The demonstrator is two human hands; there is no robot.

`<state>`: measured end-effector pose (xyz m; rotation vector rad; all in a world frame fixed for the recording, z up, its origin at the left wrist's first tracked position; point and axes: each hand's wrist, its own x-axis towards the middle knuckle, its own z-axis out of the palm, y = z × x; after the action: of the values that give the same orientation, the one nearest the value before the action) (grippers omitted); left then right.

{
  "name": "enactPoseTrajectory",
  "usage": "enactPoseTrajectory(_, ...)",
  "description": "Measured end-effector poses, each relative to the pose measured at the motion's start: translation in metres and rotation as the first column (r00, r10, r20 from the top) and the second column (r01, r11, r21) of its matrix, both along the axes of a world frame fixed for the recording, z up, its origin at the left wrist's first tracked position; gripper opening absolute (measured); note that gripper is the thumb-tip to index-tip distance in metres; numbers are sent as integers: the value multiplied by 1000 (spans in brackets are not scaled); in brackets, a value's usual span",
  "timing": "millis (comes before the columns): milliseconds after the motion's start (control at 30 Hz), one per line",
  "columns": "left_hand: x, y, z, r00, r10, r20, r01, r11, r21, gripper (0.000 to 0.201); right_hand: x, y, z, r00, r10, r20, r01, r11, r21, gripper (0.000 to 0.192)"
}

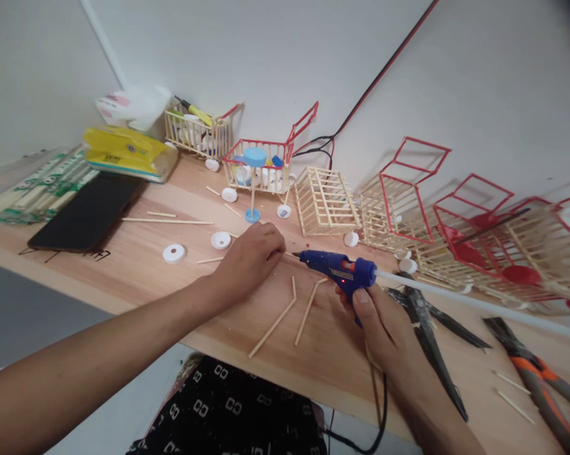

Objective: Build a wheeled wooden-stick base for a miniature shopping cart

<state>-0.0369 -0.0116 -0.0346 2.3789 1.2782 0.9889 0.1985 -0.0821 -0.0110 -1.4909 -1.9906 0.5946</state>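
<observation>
My right hand (384, 332) grips a blue hot glue gun (339, 268) with a white glue stick (479, 303) sticking out behind. Its nozzle points left at a thin wooden stick (289, 254) that my left hand (249, 259) pinches against the wooden table (138, 284). Two bent pairs of joined sticks (285, 313) lie on the table just in front of the nozzle. White bottle caps (174, 253) lie left of my left hand.
Several stick-built miniature carts (261, 165) with red frames stand along the wall. A black phone (88, 215), a yellow packet (126, 151) and packs of chopsticks (33, 189) lie at the left. Black scissors (427, 328) and orange-handled pliers (536, 373) lie at the right.
</observation>
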Motion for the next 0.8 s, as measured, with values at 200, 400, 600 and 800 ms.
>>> enactPoseTrajectory(200, 0, 0, 0, 1000, 6, -8, -6, 1000, 3, 11, 2, 1, -4, 1000, 8, 13, -8, 1000, -6, 36)
enactPoseTrajectory(400, -1, 0, -2, 1000, 11, -1, -11, 1000, 3, 11, 0, 0, 0, 999, 25, 29, -26, 1000, 12, 32)
enactPoseTrajectory(600, -1, 1, -2, 1000, 3, -4, -3, 1000, 15, 11, 1, 1, 0, 998, 45, 54, -47, 998, 35, 31)
enactPoseTrajectory(800, 0, 0, -2, 1000, 14, -12, -14, 1000, 7, 11, 1, 0, -3, 999, 20, 42, -20, 1000, 19, 32)
